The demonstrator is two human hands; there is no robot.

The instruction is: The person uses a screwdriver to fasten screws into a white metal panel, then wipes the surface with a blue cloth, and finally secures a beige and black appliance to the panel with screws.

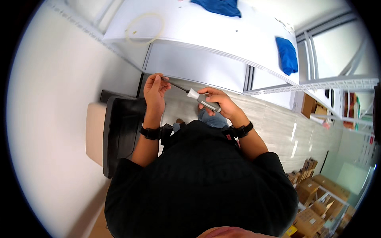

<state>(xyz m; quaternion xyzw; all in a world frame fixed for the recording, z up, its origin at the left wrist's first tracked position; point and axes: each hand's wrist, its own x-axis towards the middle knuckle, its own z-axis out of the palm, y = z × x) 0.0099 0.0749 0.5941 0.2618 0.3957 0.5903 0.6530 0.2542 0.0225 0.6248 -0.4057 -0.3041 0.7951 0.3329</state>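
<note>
A screwdriver (206, 104) with a grey and white handle and a thin dark shaft is held out in front of my body, over the floor. My right hand (219, 102) wraps its fingers and thumb round the handle. At the far end of the shaft, the fingertips of my left hand (156, 89) pinch the tip. Whether a small piece sits between those fingertips is too small to make out. Dark straps with small devices are on both wrists.
Beyond my hands stands a white table (178, 27) with a pale ring of tubing (162, 28), a blue cloth (220, 6) and a blue bundle (287, 55). At left is a black bin (123, 131) by the wall. Cardboard boxes (309, 222) stand on shelving at lower right.
</note>
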